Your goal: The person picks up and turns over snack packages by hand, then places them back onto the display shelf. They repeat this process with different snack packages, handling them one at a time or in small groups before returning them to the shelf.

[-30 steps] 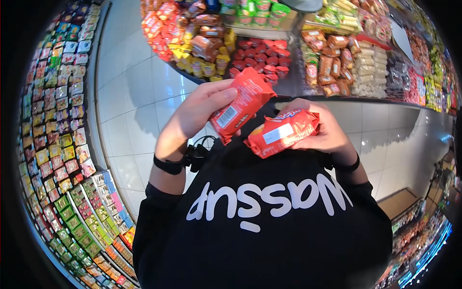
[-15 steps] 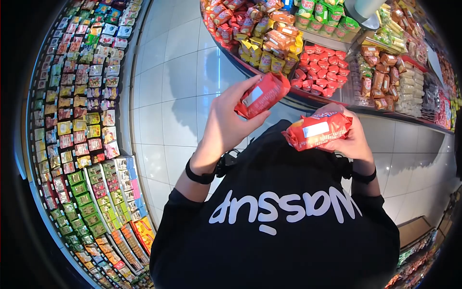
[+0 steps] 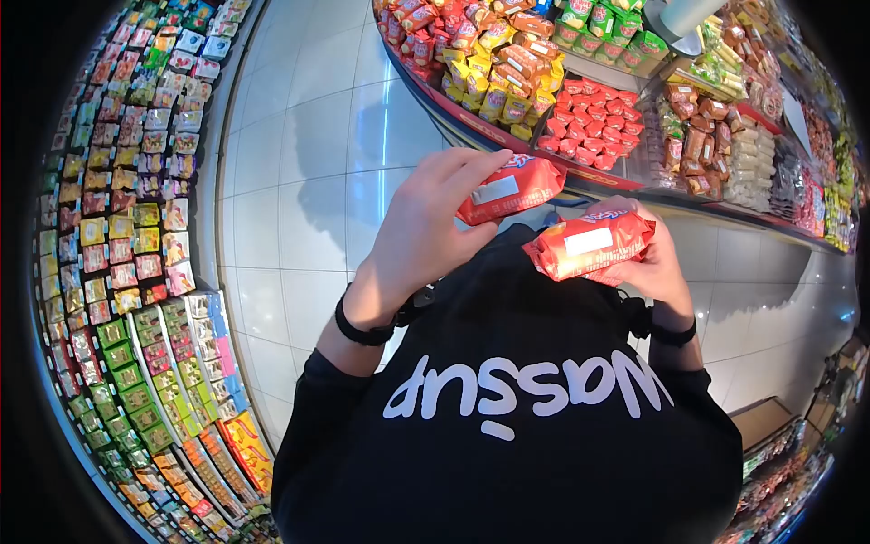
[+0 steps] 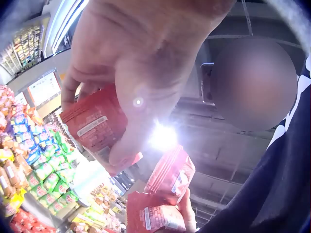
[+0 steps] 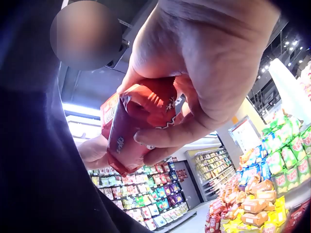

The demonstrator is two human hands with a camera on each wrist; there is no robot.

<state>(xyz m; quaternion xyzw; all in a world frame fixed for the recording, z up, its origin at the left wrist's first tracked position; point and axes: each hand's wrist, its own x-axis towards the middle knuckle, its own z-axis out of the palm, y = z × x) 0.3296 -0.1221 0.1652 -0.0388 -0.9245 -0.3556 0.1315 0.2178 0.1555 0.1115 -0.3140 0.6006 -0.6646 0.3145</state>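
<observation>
In the head view, the left hand grips a red snack packet with a white label, thumb below and fingers over its upper edge. Just to the right, the right hand holds red packaging, also white-labelled, a small gap from the other. The left wrist view has the left thumb across its packet; below, two red packets, an upper one and a lower one, appear beside the right hand's fingertips. In the right wrist view, fingers curl round the red wrapper.
A curved display stand holds yellow packets, red packets and brown packets beyond the hands. Long shelves of packaged goods line the left. Tiled floor lies between. A brown box is at lower right.
Since the earliest frame, the hands have moved apart. Over the last half second, the left hand's packet has tilted flatter and its label faces the head camera more; the right hand keeps its hold.
</observation>
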